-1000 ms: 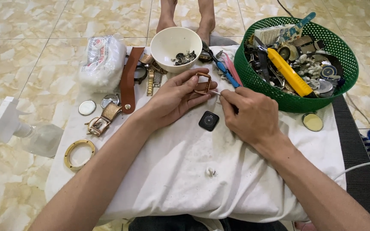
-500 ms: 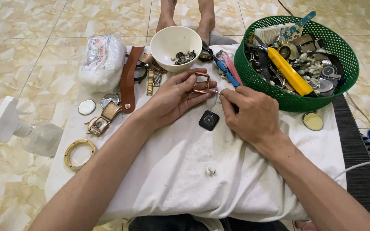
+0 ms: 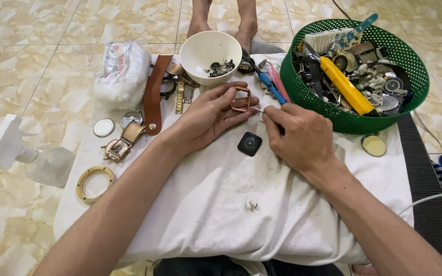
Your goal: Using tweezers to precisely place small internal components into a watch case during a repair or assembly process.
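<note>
Two bare forearms reach out over a white cloth [image 3: 205,214] spread on a low surface, creased and speckled with dark grit; a tiny pale part [image 3: 252,205] lies loose on it nearest the viewer. Beyond it sits a small black square watch case [image 3: 250,143], rounded at the corners, just under both hands. The left hand [image 3: 208,115] has its fingertips closed on a rose-gold watch case [image 3: 241,98], an open squarish metal frame held above the cloth. The right hand [image 3: 303,138] is pinched shut on a thin steel tool [image 3: 258,109] whose tip meets the frame's lower edge.

The frame is smooth and polished, so the point could skid off and scratch it or jab a left fingertip if pressed at a slant. Any spring pin or screw freed here could jump into the folds or onto the tiled floor [image 3: 37,30], where it would be hard to find.

To the left lie a gold ring bezel [image 3: 94,183], a clear plastic spray bottle [image 3: 29,156], a round glass disc [image 3: 104,127] and a stiff brown leather strap [image 3: 154,94]. Further off stand a glossy white bowl [image 3: 208,51] holding dark metal scraps, a soft wrapped white packet [image 3: 123,74], and a green plastic mesh basket [image 3: 313,94] crowded with tools, among them a yellow-handled one [image 3: 345,84]. Someone's bare feet [image 3: 223,18] rest past the bowl
</note>
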